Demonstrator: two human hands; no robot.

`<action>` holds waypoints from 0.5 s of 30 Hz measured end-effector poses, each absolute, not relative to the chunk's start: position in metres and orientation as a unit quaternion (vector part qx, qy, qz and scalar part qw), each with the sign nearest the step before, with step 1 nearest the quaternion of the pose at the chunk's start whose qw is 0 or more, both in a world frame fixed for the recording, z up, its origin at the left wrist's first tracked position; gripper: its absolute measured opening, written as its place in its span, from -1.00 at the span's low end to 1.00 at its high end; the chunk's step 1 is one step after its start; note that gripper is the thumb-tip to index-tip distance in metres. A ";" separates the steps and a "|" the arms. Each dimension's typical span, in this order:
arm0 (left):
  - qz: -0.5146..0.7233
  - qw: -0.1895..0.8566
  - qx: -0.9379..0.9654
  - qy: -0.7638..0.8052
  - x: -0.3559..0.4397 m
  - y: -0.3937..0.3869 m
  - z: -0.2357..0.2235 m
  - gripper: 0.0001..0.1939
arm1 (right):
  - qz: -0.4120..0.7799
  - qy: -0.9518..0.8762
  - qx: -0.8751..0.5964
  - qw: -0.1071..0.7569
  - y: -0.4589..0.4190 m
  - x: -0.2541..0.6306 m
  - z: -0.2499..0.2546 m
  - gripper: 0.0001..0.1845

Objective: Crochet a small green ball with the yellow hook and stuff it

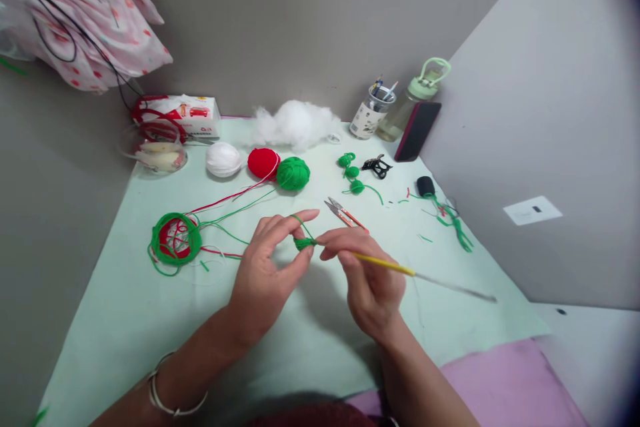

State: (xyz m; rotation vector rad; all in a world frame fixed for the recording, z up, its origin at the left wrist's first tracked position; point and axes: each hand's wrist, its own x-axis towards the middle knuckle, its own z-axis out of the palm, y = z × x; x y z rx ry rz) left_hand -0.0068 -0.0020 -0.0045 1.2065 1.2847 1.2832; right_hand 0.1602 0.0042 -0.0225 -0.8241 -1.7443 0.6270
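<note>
Taking the small green crochet piece (303, 244) as the middle of the clock, it sits above the table (150, 340) between the two hands. The left hand (264, 265) pinches it narrowly between thumb and fingers, with a green strand (303, 222) running up to the raised index finger. The right hand (374, 279) has a closed, pen-like grip on the yellow-handled hook (387, 263), its tip at the piece and its metal shank pointing between 3 and 4 o'clock. Red-handled snips (347, 215) lie near at 2 o'clock, their blades apart. A green yarn ball (293, 175) rests at 12, touching the red ball (262, 164) at 11; the white ball (223, 160) is between 10 and 11. White stuffing (297, 125) is heaped farther out at 12. At 9 o'clock lies a ring of green yarn (196, 238), red and white strands inside it. Three small green balls (352, 172) sit at 1.
</note>
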 end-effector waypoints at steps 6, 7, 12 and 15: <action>0.534 0.602 0.354 0.476 0.001 -0.010 -0.009 -0.59 | 0.005 -0.803 -0.374 0.464 -0.001 0.160 -0.032 -0.58; 0.520 0.667 0.299 0.442 0.000 -0.010 -0.010 -0.52 | -0.029 -0.808 -0.370 0.458 -0.002 0.160 -0.032 -0.54; 0.484 0.793 0.158 0.334 -0.007 -0.001 -0.008 -0.52 | 0.100 -0.750 -0.367 0.541 0.002 0.159 -0.024 -0.65; 0.508 0.773 0.199 0.325 -0.010 0.001 -0.005 -0.59 | 0.326 -0.620 -0.359 0.617 0.009 0.157 -0.020 -0.76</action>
